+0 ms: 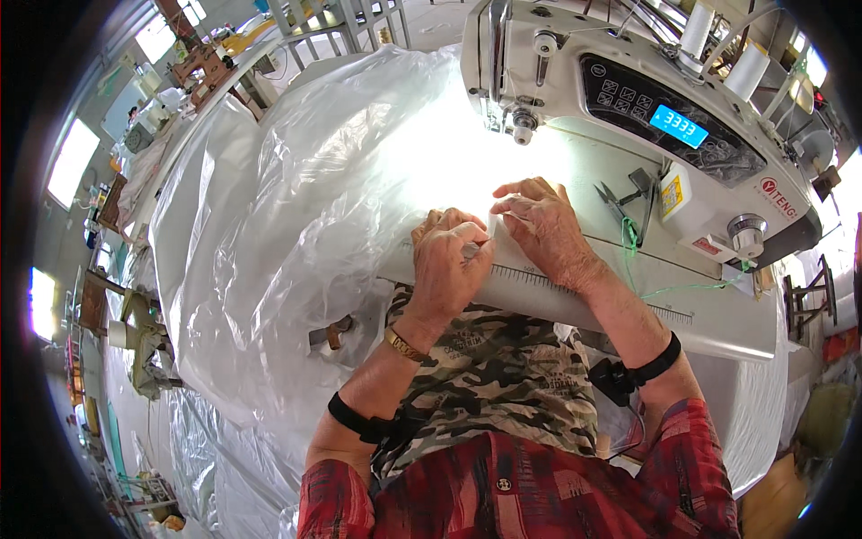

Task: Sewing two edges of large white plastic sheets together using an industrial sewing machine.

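Observation:
In front of the sewing machine's needle area, my left hand [452,268] is closed, thumb against curled fingers, on the edge of a clear plastic sheet [296,216]. Close beside it, my right hand [549,232] has its thumb and fingers drawn together at the fingertips. Between the two hands shows a small whitish bit [494,230], washed out by the lamp; whether the right fingers pinch it or more of the sheet is unclear. The white sewing machine [557,76] stands just beyond, with a lit blue display. Glare hides the needle and presser foot.
Thread snips [612,199] and green thread [631,235] lie right of my hands on the machine table [718,328], which has a ruler along its front edge. White thread cones [697,34] stand on top. Plastic drapes over the left side; a grey metal chair [337,22] stands behind.

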A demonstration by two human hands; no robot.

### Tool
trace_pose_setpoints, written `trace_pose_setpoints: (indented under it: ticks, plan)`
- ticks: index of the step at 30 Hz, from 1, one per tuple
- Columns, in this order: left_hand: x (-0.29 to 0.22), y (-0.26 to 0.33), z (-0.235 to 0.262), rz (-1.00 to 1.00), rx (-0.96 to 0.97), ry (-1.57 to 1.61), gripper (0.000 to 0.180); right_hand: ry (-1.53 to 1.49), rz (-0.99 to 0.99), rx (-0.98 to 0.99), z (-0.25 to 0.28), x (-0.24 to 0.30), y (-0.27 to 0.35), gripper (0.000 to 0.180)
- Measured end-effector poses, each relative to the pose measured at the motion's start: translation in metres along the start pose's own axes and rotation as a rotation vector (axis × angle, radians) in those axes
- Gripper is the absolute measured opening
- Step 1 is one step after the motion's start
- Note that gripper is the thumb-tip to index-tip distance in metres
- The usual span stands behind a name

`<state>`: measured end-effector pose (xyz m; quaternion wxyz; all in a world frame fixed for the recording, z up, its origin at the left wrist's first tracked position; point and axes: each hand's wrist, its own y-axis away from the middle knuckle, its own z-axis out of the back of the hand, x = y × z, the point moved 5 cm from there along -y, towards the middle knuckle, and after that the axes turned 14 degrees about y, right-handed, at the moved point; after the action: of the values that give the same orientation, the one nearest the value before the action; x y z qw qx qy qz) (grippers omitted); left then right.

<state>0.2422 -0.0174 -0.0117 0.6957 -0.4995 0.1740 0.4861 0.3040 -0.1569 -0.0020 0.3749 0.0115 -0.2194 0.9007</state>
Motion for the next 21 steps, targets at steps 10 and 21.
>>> trace_pose_setpoints:
  ticks: [10, 21]
  plan:
    - [-0.001, 0.007, 0.002, 0.063, -0.069, -0.028, 0.010, -0.047, 0.037, -0.081, 0.001, 0.005, -0.002, 0.023]
    - [0.001, 0.010, 0.005, 0.088, -0.057, -0.126, 0.013, 0.038, 0.075, 0.004, 0.000, 0.012, -0.003, 0.024]
